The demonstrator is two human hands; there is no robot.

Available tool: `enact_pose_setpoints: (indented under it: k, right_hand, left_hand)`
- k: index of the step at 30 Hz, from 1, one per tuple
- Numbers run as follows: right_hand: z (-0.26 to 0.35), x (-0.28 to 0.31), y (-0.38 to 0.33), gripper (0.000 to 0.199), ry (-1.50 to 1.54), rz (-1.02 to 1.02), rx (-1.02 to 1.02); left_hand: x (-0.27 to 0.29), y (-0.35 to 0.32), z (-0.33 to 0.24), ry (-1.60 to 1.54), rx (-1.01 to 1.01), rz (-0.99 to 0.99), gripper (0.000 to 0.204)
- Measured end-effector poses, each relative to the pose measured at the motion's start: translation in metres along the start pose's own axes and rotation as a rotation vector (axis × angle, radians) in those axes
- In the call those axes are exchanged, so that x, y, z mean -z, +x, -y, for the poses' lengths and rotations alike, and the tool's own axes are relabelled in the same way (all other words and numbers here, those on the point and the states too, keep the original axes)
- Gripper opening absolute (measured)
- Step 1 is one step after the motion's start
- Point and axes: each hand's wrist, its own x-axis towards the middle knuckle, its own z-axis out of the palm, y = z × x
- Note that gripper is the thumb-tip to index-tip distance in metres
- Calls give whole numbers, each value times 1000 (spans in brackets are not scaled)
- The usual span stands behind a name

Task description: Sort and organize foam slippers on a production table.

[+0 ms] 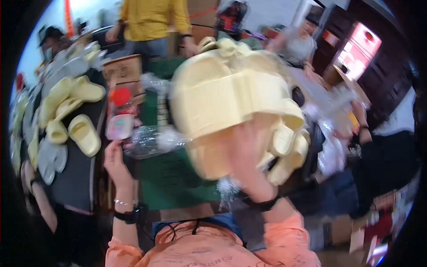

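Note:
My right hand [249, 162] is raised close to the camera and grips a pale yellow foam slipper [222, 95], ribbed sole facing me, blurred by motion. More pale yellow slippers [289, 147] press against it on the right. My left hand [114, 161], with a black wristband and a thin bracelet, is lifted at the left and pinches the edge of a crumpled clear plastic bag [149, 142] that stretches toward the slipper. Both orange sleeves come in from the lower edge.
A dark table [73, 187] at the left carries a pile of yellow and grey slippers [66, 111]. A red-capped bottle [120, 100] and a cardboard box [122, 69] stand behind a green mat [173, 180]. A person in yellow [151, 18] stands behind; another person's hand [359, 111] works right.

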Motion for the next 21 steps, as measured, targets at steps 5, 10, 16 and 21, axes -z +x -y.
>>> enact_pose_setpoints:
  k: [5, 10, 16, 21]
  right_hand:
    - [-243, 41, 27, 45, -748, 35, 140]
    - [-421, 38, -4, 50, -831, 359, -548]
    - [-353, 9, 31, 60, -420, 795, -466]
    - [-197, 14, 84, 51, -293, 706, -374]
  left_hand:
    - [24, 0, 3, 414, -141, -73, 17]
    - [65, 25, 13, 429, -169, -249, 16]
    - [136, 72, 2, 688, -179, -473, 22]
    - [169, 146, 27, 738, -29, -512, 39]
